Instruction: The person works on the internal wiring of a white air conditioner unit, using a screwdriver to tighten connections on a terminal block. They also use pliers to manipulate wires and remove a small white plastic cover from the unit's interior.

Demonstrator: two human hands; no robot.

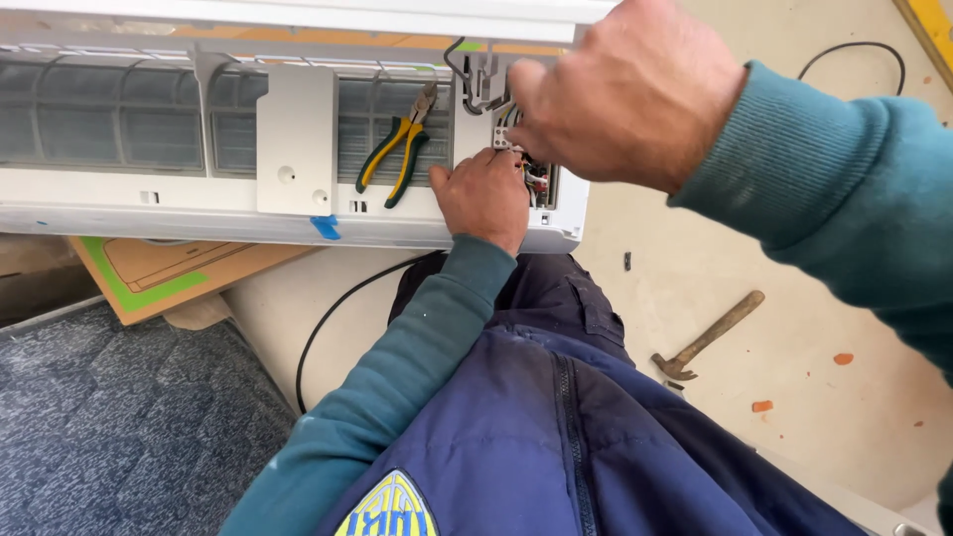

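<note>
A white wall air-conditioner unit (149, 203) hangs in front of me with its front cover lifted and the mesh filters showing. At its right end is an open wiring compartment (536, 179) with coloured wires. My left hand (481, 199) presses against the casing just left of that compartment, fingers at the wires. Close to the camera, my right hand (625, 94) is curled over the top of the compartment, fingertips at the wires and black cable clips; what it pinches is hidden. Pliers (397, 149) with green and yellow handles rest on the filter grille.
A hammer (707, 337) with a wooden handle lies on the beige floor at the right. A black cable (328, 318) runs down below the unit. A cardboard box (169, 273) and a grey-blue carpet (119, 427) are at the lower left. Blue tape (325, 227) marks the unit's lower edge.
</note>
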